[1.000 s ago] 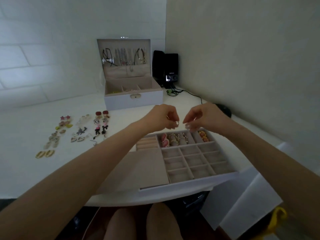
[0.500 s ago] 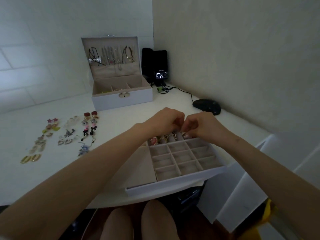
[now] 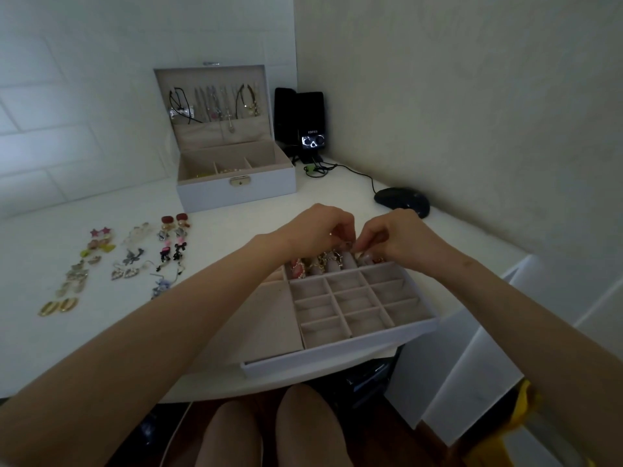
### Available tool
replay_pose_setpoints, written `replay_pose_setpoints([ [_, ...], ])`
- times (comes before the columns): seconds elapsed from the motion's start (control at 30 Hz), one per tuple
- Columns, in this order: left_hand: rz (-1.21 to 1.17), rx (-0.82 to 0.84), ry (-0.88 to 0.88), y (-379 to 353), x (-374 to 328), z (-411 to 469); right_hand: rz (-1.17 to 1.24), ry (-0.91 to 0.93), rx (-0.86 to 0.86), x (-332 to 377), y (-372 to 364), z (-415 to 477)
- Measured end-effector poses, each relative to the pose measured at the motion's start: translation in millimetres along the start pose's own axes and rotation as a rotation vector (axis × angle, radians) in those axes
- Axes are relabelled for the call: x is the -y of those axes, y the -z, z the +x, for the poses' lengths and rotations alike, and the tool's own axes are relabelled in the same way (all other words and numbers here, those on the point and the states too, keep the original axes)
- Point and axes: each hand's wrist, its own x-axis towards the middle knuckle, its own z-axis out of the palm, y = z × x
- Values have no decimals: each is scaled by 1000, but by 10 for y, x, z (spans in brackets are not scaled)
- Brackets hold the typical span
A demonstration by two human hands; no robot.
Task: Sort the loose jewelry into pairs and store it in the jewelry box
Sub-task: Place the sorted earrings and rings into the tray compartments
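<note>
a: any writing you can read?

b: just one word, "edifier", in small white letters on the black speaker (image 3: 312, 129) in the far corner. i can't make out a label anywhere else.

a: where's the jewelry box (image 3: 236, 193)?

b: at the back of the white table (image 3: 50, 348), just left of the speaker. its lid stands open with necklaces hanging inside, and there's a gold clasp on the front. a divided tray (image 3: 337, 352) lies apart from it at the table's near edge, with pink and gold pieces in its back row.

a: and the hands?

b: both are over that back row. the left hand (image 3: 317, 230) and right hand (image 3: 394, 237) have their fingers curled in, with the tips meeting. together they pinch a small metallic piece (image 3: 349, 245), too small to say what it is.

a: the loose jewelry?

b: the earrings (image 3: 135, 257) lie in pairs on the left of the table, well apart from the tray. a dark corded mouse (image 3: 401, 202) sits near the right wall.
</note>
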Motion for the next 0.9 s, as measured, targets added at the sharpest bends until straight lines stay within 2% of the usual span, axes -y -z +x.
replay_pose_setpoints([
  [0.27, 92, 27, -23, 24, 6, -8, -78, 62, 9, 27, -62, -25],
  [0.47, 66, -22, 5, 3, 12, -20, -177, 140, 11, 61, -92, -34],
  [0.53, 55, -16, 8, 5, 14, -31, -172, 124, 5, 41, -33, -12],
  [0.67, 80, -15, 7, 9, 13, -35, -24, 35, -175, -20, 48, 69],
  [0.9, 124, -60, 6, -33, -20, -6, -86, -28, -190, -72, -83, 136],
])
